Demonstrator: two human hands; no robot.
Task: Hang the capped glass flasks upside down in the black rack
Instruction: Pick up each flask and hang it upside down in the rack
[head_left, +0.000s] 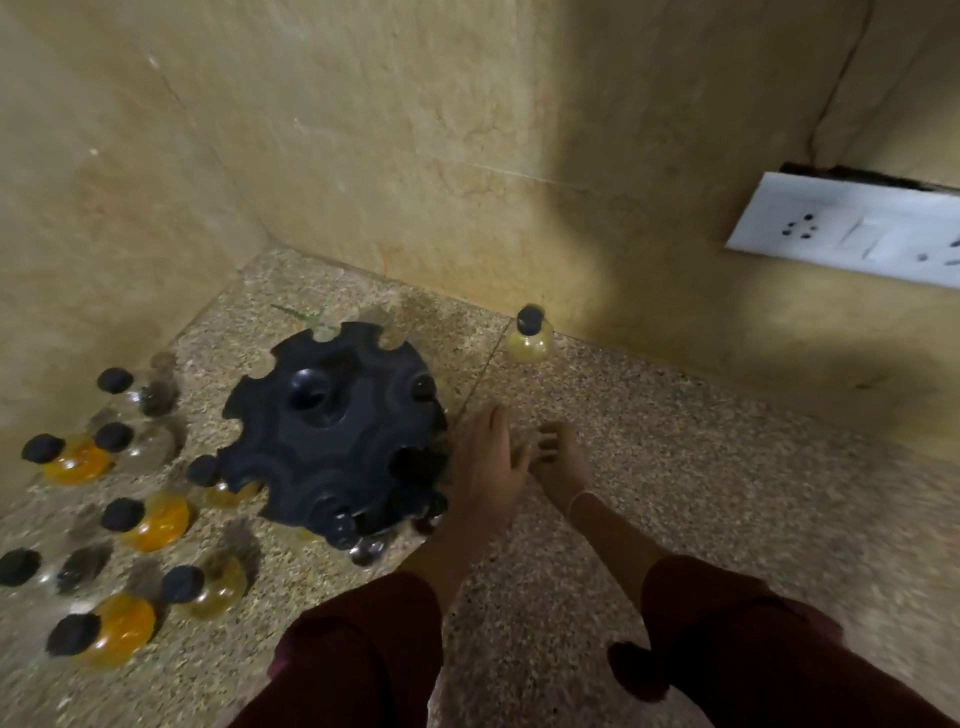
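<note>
Left grip (485, 467): palm down, fingers straight and close together, pointing ahead, holding nothing.
Right grip (560, 462): just beside the left one, fingers (549, 439) loosely bent, holding nothing; blurred.
Forearms: left forearm (441, 551) and right forearm (618, 540) are bare and converge forward.
Sleeves (358, 654): dark maroon, ending mid-forearm.

White switch-and-socket plate (852, 228) mounted on the beige stone wall (415, 130) at the right, speckled granite surface (675, 467) bounded by walls in a corner, small green scrap (301, 312) left lying near that corner
</note>
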